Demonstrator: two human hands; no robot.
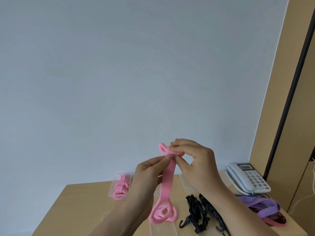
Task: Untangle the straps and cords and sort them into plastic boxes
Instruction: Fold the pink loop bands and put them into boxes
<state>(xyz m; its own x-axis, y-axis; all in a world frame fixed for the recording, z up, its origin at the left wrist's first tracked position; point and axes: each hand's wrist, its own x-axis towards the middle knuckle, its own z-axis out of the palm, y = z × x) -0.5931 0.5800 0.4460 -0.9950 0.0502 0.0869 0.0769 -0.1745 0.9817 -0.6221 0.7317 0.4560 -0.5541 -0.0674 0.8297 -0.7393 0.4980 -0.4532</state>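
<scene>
Pale blue-grey wall (119, 74) fills most of the view, with a wooden panel (279, 82) up the right side and a light wooden table (80, 201) below the hands.

Both hands are raised above the table and work on one pink strap (167, 181). The left hand (150, 169) pinches the strap between thumb and fingertips just under its top end. The right hand (199, 160), touching the left at the fingertips, pinches the small folded loop at that top end, its other fingers curled. From the pinch the strap hangs straight down between the wrists and ends in a loose coil that rests on the table near the left forearm, so this piece looks only partly unwound.

Beyond the left hand stands a clear box (113, 183) that already holds several rolled pink straps (121, 186), so one colour is largely sorted. A second box (187, 186) shows partly behind the right wrist; what is in it cannot be seen.

Much looks left to do. Under the right forearm lies a heap of black cords (197, 210) with hooks, twisted together and not yet in any box. Further out past the right forearm, purple straps (262, 205) lie looped over a dark red strap (279, 220), also loose on the table. A telephone (247, 178) sits beyond them, to the right of the right hand. By my reckoning the task is somewhere short of halfway.
</scene>
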